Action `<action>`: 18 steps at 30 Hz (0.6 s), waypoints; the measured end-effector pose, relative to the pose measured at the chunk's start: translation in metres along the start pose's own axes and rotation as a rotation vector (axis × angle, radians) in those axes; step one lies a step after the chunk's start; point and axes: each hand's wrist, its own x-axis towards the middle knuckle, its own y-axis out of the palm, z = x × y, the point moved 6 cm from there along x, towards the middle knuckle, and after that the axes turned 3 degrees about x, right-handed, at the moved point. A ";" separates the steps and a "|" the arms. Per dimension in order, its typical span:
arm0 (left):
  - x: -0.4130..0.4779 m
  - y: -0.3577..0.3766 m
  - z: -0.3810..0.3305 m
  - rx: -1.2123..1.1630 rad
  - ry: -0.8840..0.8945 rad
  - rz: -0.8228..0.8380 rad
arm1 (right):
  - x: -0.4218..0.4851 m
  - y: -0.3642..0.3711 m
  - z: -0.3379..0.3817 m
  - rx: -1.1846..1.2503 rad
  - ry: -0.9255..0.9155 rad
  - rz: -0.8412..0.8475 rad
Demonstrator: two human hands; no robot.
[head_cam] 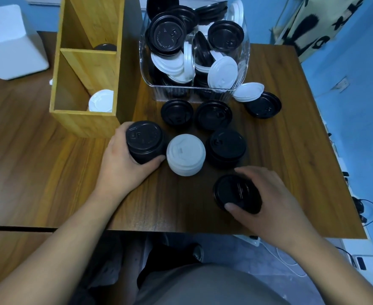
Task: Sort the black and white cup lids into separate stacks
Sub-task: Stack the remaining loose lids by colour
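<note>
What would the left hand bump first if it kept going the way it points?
Probably the low black lid pile in front of the clear tub. The left hand, holding a black lid stack, points forward-right toward it; depth is hard to judge.

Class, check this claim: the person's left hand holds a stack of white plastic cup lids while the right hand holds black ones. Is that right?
Not quite. The head view shows the left hand holding a stack of black plastic cup lids, not white. The right hand does hold black plastic lids.
</note>
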 end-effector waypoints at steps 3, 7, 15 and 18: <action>0.000 0.000 0.002 -0.006 -0.002 -0.001 | 0.002 0.010 0.003 -0.036 0.009 0.013; 0.000 0.000 0.002 -0.005 -0.011 0.001 | -0.003 0.014 0.007 0.185 -0.069 0.181; 0.000 -0.001 -0.001 -0.008 -0.012 0.004 | -0.001 0.013 0.002 -0.039 0.049 -0.066; 0.000 0.000 0.000 -0.002 -0.014 0.009 | 0.002 0.018 0.000 -0.019 0.017 -0.037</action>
